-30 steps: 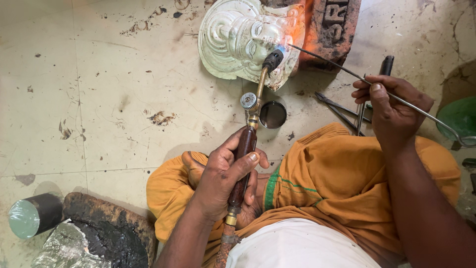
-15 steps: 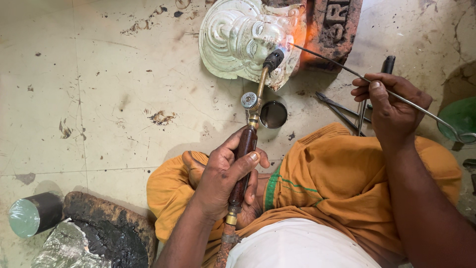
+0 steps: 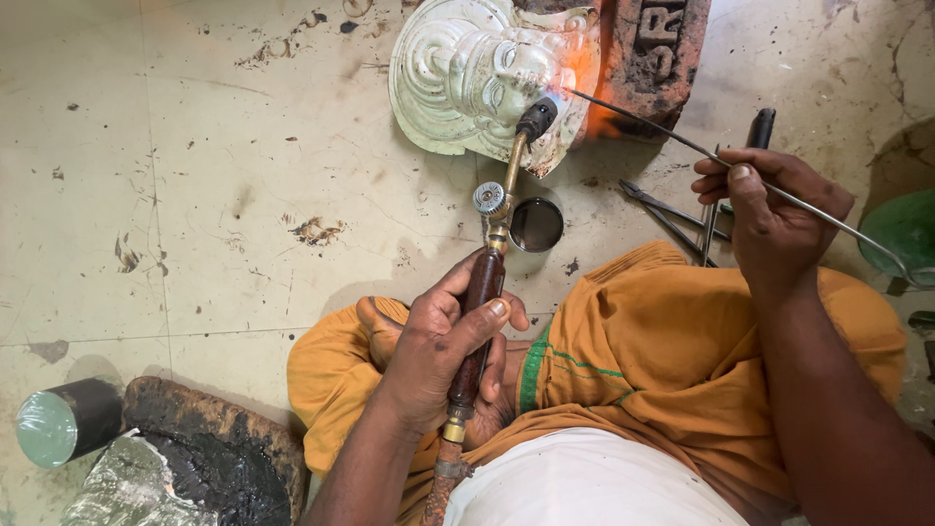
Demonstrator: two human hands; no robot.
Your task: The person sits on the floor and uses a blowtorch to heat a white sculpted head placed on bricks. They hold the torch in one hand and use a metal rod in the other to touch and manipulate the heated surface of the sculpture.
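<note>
At the far left of the head view, a dark cylinder (image 3: 60,424) with a pale green end is lying on its side on the stained floor (image 3: 195,175), just beside a blackened block (image 3: 209,443) with crumpled foil against it. Moving right, the person's left hand (image 3: 443,351) is wrapping closed around the dark red handle of a gas torch (image 3: 487,282), thumb lying along the grip and fingers curled under it. The torch's brass neck is rising past a round valve knob (image 3: 489,198) to a black nozzle (image 3: 537,117), which is throwing an orange flame onto a silvery embossed metal face mask (image 3: 467,73). The mask is leaning against a dark brick (image 3: 653,49) at the top centre, its lower right edge glowing where the flame is touching. A small round tin (image 3: 536,225) is sitting on the floor just beside the torch neck. Further right, metal tongs (image 3: 672,219) are lying near the orange cloth (image 3: 662,360) covering the person's lap. The right hand (image 3: 769,219) is pinching a thin metal rod (image 3: 643,125) between thumb and closed fingers, its tip meeting the mask at the flame. A green bowl (image 3: 906,234) is sitting at the far right edge.
</note>
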